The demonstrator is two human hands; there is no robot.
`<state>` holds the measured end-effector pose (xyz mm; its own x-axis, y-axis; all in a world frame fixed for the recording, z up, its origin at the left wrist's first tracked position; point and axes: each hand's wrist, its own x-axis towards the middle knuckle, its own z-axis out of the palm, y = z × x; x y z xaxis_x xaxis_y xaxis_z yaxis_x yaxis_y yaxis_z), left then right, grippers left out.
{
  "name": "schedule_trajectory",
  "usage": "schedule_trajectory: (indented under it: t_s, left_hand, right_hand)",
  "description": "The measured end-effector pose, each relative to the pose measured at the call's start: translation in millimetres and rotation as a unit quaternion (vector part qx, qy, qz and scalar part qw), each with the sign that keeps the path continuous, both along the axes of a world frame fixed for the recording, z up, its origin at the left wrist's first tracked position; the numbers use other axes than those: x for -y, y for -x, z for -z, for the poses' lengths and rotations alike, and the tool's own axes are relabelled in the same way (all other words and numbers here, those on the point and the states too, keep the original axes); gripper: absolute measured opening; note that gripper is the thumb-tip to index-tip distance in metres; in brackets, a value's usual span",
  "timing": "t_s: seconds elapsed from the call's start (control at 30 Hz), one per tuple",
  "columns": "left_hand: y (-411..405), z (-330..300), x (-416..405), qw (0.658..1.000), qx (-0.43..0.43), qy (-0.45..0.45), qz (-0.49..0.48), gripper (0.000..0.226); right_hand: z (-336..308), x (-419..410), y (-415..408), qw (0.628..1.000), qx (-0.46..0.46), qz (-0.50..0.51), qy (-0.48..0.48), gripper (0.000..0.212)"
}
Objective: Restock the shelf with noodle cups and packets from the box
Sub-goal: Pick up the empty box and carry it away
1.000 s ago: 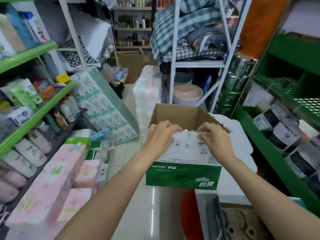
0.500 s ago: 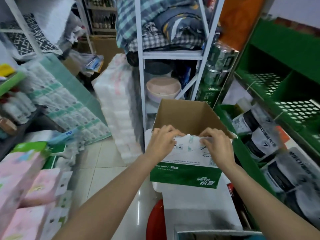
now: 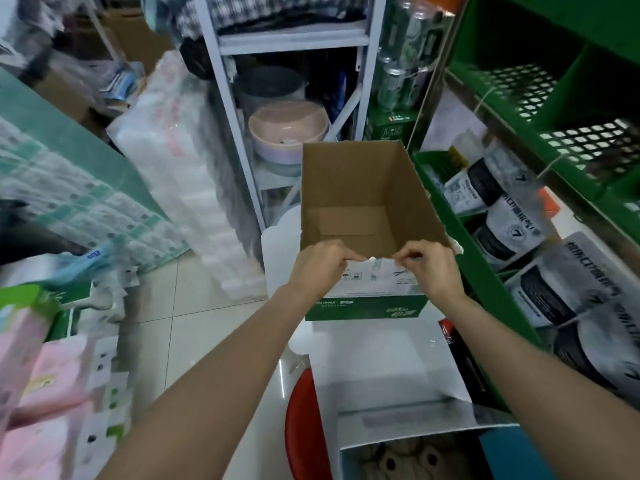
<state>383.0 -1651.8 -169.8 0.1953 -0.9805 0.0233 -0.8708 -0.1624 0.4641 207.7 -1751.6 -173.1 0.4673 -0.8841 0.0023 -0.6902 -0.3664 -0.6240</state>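
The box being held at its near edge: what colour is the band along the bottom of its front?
Green with white lettering, on the box; head view.

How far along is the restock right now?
The box looks empty: only bare cardboard floor shows. Both hands, left hand and right hand, grip its near wall. Green shelf already holds dark-and-white packets. No noodle cups clearly visible; remaining stock unclear.

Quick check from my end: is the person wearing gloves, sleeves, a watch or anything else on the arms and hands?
No. The left hand and right hand are bare, with no gloves, rings or watch showing. Both forearms are bare as far as the frame shows; no sleeve edge is in view.
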Motion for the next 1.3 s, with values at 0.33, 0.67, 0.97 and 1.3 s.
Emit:
schedule_trajectory:
  t_s: [0.33, 0.67, 0.97, 1.3]
  left_hand:
    - [27, 44, 24, 0.997, -0.004, -0.068, 0.029, 0.04]
    - [21, 69, 38, 0.994, -0.098, -0.019, -0.054, 0.021]
    - [20, 78, 23, 0.991, -0.109, -0.02, -0.076, 0.012]
    - [17, 78, 15, 0.995, -0.068, -0.006, -0.079, 0.014]
  right_hand:
    - [38, 22, 22, 0.999, -0.053, 0.001, 0.001, 0.017]
    - [56, 43, 19, 0.998, -0.058, -0.021, 0.026, 0.009]
    - [63, 28, 17, 0.992, -0.062, -0.077, 0.076, 0.006]
    - [60, 28, 11, 0.991, -0.101, -0.05, 0.075, 0.01]
